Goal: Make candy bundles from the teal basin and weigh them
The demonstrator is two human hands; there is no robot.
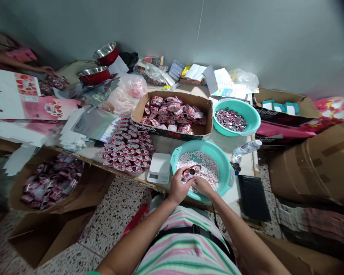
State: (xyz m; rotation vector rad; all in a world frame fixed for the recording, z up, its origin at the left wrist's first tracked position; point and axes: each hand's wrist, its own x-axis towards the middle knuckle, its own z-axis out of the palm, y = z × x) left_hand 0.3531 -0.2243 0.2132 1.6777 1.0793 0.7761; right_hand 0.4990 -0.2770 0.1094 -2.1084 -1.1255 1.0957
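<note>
My left hand (179, 187) is closed around a small red-and-pink printed container (191, 172), its oval top and dark round opening facing up. Just beside it, my right hand (202, 186) is low over the small white and pale pink pieces (200, 157) in a turquoise basin (225, 160). The right fingers are curled together, and what they hold, if anything, is hidden. Left of the basin sits a white kitchen scale (158, 168). Rows of similar containers (129, 147) stand upright past the scale.
Behind the basin, a cardboard box (172, 131) holds more printed containers. A second turquoise basin (250, 118) contains small round lids. A plastic bottle (246, 148) and a black flat object (253, 198) lie right. A floor carton (94, 183) stands left; another person's hand (47, 70) shows far left.
</note>
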